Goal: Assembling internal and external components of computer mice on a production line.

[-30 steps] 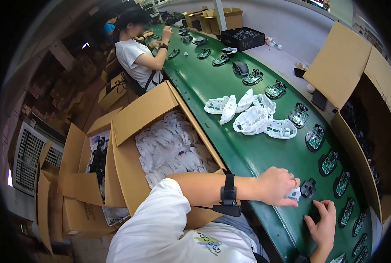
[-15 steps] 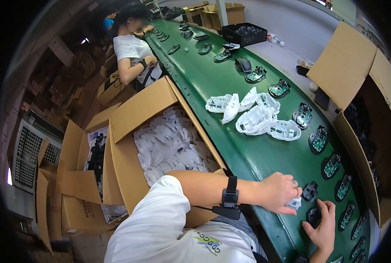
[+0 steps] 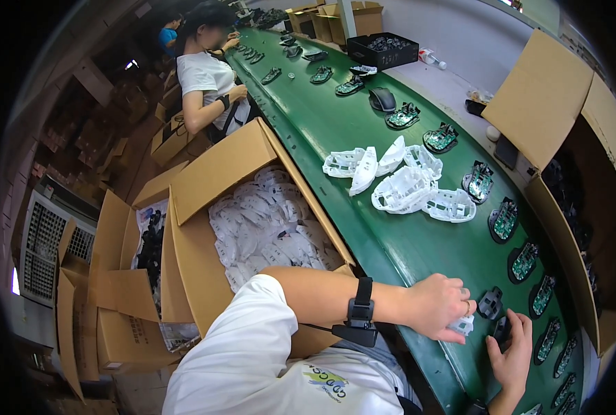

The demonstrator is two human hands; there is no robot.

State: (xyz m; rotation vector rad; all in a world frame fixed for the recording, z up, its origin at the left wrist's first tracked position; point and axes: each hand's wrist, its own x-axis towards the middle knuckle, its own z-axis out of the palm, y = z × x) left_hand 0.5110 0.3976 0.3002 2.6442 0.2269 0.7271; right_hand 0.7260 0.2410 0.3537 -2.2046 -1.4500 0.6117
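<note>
Head view: left hand (image 3: 438, 306) grips white shell (image 3: 464, 324), right hand (image 3: 514, 356) clasps black part (image 3: 502, 330).

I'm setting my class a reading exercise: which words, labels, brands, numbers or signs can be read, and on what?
I won't copy wording, only place it.
Wearer's white shirt: printed letters on the chest, green-and-yellow design.
Lower-left cardboard box: side print, too small to read.
Black bin: pale side marks, too small to read.
</note>
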